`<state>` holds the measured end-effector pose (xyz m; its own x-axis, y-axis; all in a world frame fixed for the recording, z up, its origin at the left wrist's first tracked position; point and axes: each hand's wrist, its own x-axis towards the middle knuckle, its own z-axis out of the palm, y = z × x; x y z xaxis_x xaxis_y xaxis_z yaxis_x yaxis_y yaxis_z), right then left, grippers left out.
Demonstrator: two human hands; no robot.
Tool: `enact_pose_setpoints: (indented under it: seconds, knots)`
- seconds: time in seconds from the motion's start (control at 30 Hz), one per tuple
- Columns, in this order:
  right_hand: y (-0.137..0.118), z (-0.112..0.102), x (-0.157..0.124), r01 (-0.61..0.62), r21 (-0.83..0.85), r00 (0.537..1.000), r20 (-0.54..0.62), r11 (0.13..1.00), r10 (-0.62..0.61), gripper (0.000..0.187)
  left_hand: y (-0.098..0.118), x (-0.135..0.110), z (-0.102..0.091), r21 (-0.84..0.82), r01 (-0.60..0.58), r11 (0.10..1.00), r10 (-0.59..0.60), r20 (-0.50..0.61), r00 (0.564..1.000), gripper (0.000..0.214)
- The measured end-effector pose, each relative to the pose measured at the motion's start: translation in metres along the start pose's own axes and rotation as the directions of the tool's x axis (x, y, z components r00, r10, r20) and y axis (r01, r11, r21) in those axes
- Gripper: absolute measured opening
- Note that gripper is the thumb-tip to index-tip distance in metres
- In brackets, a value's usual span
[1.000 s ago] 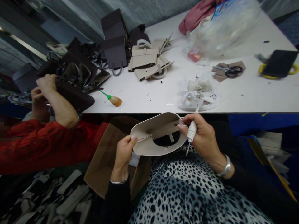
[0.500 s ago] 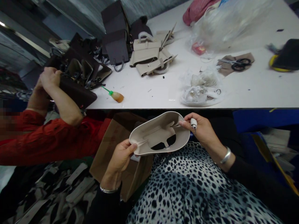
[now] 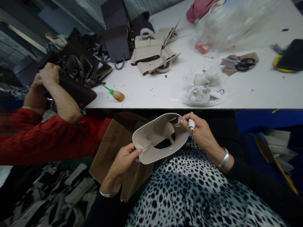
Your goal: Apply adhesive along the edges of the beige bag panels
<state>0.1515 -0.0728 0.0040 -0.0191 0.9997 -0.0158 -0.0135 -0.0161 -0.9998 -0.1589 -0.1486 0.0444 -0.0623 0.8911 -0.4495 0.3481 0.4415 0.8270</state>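
A beige bag body [image 3: 158, 138] hangs between my two hands over my lap, just below the table edge. Its oval opening faces up toward me, and a dark gap shows through inside. My left hand [image 3: 124, 157] pinches the left end of the rim between thumb and fingers. At the opposite end, my right hand [image 3: 197, 127] grips the rim the same way. Also in the right hand is a small tool with a white-wrapped handle [image 3: 191, 125] and a thin dark tip pointing down; its exact kind is unclear.
Across the white table [image 3: 146, 91] lie a green-tipped glue bottle [image 3: 117, 95], beige handbags [image 3: 151, 52], black scissors [image 3: 245, 64] and a plastic bag [image 3: 204, 90]. A cardboard box [image 3: 106, 154] stands below. At left, a co-worker in a red sleeve [image 3: 54, 135] handles dark bags [image 3: 78, 90].
The bag body has tilted, its left front rim dropping slightly, and the gap seen inside looks smaller. My right hand has shifted a little left, with its tool more upright.
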Motion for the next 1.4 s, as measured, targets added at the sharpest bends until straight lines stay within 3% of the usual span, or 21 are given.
enact_pose_setpoints:
  seconds: [0.3, 0.7, 0.97, 1.4]
  knots:
    - [-0.001, 0.004, -0.004, -0.003, -0.009, 0.997, 0.077, 1.0, 0.004, 0.024, -0.009, 0.001, 0.006, -0.267, 0.056, 0.962, -0.079, -0.075, 0.994, 0.032]
    - [0.005, 0.002, -0.003, -0.013, 0.011, 0.998, 0.058, 1.0, 0.012, 0.026, 0.004, 0.002, 0.008, -0.245, 0.092, 0.965, -0.106, -0.041, 0.994, 0.028]
    - [0.005, 0.003, -0.003, -0.001, 0.0, 0.999, 0.05, 1.0, 0.001, 0.025, -0.003, 0.003, 0.007, -0.22, 0.044, 0.975, -0.062, -0.074, 0.995, 0.026]
    - [0.006, 0.004, -0.004, 0.015, -0.032, 0.999, 0.041, 0.999, -0.013, 0.022, -0.006, 0.005, 0.008, -0.208, 0.077, 0.975, -0.093, -0.068, 0.993, 0.025]
